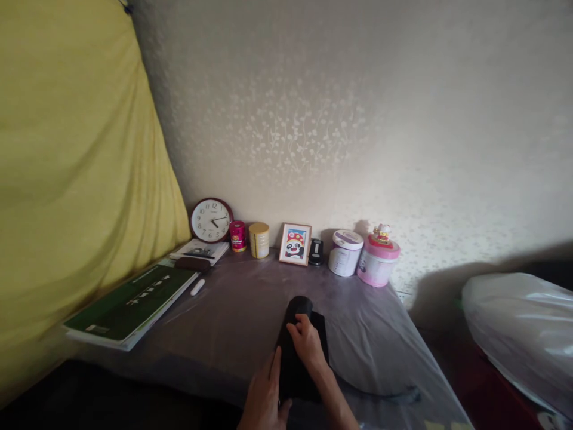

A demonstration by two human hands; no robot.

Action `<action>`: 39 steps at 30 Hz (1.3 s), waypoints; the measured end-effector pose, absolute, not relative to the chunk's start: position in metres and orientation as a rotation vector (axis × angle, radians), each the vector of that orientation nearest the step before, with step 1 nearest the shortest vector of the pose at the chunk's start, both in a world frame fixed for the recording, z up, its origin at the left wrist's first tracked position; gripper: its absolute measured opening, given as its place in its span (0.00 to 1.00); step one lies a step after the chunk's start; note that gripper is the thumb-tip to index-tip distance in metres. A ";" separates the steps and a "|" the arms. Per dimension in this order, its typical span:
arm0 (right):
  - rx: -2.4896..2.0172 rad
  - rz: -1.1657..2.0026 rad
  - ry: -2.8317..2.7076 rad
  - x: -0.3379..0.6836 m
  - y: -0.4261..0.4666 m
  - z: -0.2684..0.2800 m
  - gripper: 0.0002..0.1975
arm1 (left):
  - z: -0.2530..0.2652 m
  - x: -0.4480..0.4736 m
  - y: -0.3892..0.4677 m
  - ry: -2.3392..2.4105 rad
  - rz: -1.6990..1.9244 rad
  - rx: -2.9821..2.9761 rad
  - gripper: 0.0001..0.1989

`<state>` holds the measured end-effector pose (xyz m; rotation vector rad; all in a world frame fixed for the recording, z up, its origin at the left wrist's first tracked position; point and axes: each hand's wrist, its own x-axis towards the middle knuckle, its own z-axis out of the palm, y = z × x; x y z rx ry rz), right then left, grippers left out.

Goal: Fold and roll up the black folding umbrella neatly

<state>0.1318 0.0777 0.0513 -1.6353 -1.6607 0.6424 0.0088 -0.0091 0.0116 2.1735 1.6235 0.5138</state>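
A black, rolled or folded cloth-like item lies near the front of the covered table; its exact kind is hard to make out. My left hand holds its near left side, fingers running along the edge and thumb towards the near end. On top of its upper part rests my right hand, with the fingers curled against the black surface. A flat black part spreads out to the right of the rolled part. A thin dark strip or cord trails across the tabletop to the right.
Along the wall stand a clock, a red can, a yellow-lidded canister, a framed panda picture, a small black device and two tubs. A green book lies left; a plastic-wrapped bundle sits right.
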 end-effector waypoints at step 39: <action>-1.257 0.449 -1.972 0.137 0.059 0.064 0.11 | -0.040 -0.008 -0.007 1.628 0.677 2.394 0.40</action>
